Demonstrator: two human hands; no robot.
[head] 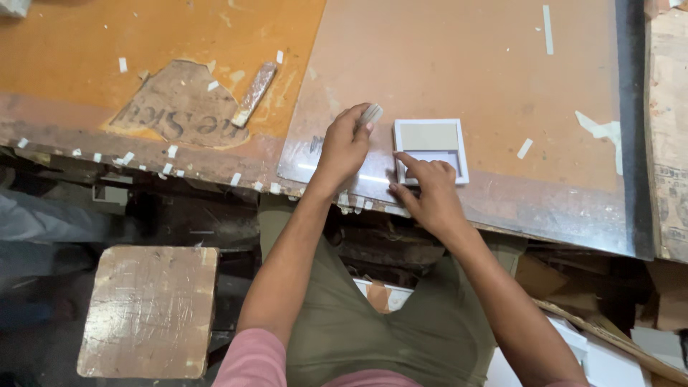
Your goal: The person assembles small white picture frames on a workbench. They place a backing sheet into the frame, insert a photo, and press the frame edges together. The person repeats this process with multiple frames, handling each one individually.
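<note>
Brown board, worn and speckled with scraps of white tape, forms a workbench [502, 64] seen from above, with a clear sheet lying over its right half. Near the front edge sits a small white square frame [431, 151], flat on the sheet, its far half filled by a beige panel. The right hand [428, 190] rests on the frame's near left corner, fingers spread and pressing down rather than gripping. Just left of the frame, the left hand [345, 149] is curled closed around a small pale ribbed block [371, 114], whose end pokes out past the fingertips, close to the frame's far left corner without touching it. Farther left on the bench lies a paint-crusted flat stick [254, 94], beside a torn patch of bare grey surface. Below the bench, at near left, stands a scuffed wooden stool [149, 309].
</note>
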